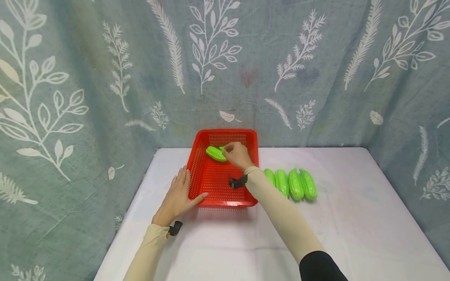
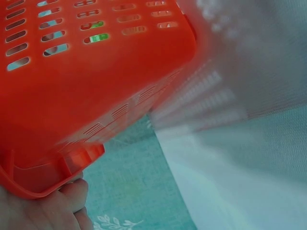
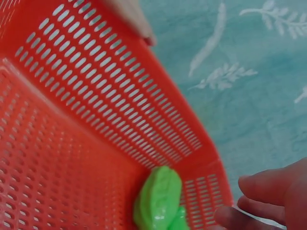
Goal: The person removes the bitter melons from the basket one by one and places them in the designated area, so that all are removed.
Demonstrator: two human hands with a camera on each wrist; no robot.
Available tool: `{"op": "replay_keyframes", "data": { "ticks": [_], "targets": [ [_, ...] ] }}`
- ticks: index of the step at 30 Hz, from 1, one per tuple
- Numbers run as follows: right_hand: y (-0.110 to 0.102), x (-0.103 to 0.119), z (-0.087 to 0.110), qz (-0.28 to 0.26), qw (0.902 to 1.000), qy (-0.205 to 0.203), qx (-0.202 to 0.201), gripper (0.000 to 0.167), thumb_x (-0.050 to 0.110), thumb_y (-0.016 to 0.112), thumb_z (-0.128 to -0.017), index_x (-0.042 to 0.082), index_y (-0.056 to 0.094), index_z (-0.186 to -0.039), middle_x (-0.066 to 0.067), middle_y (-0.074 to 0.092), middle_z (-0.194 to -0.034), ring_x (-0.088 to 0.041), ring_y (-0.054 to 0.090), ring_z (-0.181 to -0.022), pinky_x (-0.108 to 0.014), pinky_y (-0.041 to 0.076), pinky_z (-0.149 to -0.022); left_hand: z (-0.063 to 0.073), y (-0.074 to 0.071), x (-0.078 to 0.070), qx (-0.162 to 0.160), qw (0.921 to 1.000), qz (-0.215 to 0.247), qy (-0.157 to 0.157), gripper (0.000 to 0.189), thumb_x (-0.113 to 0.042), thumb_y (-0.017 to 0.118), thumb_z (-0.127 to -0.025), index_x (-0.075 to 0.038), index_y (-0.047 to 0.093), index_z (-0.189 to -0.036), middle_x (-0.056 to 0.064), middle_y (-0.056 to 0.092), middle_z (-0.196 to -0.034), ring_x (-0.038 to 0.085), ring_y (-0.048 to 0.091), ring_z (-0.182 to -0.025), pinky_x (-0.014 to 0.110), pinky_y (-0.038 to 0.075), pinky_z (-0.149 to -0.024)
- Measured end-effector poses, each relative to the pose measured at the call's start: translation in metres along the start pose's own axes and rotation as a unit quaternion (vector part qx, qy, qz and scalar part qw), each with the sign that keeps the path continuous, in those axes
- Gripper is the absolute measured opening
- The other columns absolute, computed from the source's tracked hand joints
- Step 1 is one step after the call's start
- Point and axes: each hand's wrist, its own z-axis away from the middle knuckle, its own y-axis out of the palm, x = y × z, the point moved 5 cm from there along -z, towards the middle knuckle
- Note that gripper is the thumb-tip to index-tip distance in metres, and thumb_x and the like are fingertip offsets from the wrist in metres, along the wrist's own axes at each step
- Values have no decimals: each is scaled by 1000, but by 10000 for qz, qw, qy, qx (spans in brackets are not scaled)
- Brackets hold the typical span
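A red slotted plastic basket (image 1: 218,186) stands on the table in the head view. Along its left side, my left hand (image 1: 177,195) rests with straight fingers, the thumb reaching over the front rim. In the left wrist view, part of that hand (image 2: 53,211) touches the basket rim (image 2: 43,189). Inside the basket's far part lies a glossy, ridged green vegetable (image 1: 216,153), with a second green piece (image 3: 179,219) beside it. Above them, the fingers of my right hand (image 1: 240,156) are bent loosely; the right wrist view shows nothing between the visible fingers.
Several similar green vegetables (image 1: 295,184) lie in a row on the white table (image 1: 351,218), right of the basket. The right forearm partly covers the row's left end. A grey-green leaf-patterned cloth (image 1: 246,97) hangs behind the table and at both sides.
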Motion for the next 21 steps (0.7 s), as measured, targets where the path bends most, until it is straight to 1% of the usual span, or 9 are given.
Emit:
{"op": "replay_keyframes", "data": {
  "ticks": [3,5,13,17,21],
  "targets": [
    [7,-5,-5,40,9999,109,33,38,19,67,-101,-4,68,-131,-19,71,-128,-33,67,-120,-47,58,-100,1,0,0,15,10000,23,-9,119,-77,55,-90,8,13,-162,24,5,-174,42,7,-162,59,14,-131],
    [12,-9,-9,115,9998,148,44,38,19,67,-100,-4,67,-131,-20,71,-128,-34,67,-121,-47,58,-101,2,1,1,16,10000,6,-14,118,-76,56,-90,8,13,-162,24,6,-174,41,8,-162,59,14,-131],
    [23,-19,-25,462,9985,290,53,38,17,72,-97,-4,69,-128,-20,73,-122,-34,70,-114,-47,59,-96,2,0,1,-78,9999,-83,29,117,-76,56,-91,9,16,-161,25,9,-173,41,10,-162,59,16,-131],
    [32,-25,-34,552,9980,308,69,43,17,74,-95,-5,67,-131,-21,71,-128,-36,67,-120,-49,57,-101,2,-1,2,-106,9999,-104,5,117,-76,56,-90,9,16,-161,25,8,-173,41,10,-162,59,17,-131],
    [42,-31,-42,626,9975,330,30,46,17,74,-94,-3,65,-135,-18,68,-135,-35,63,-129,-48,53,-108,3,-3,1,-116,9999,-64,3,118,-77,55,-90,9,17,-161,24,9,-173,42,12,-162,59,18,-130]
  ]
}}
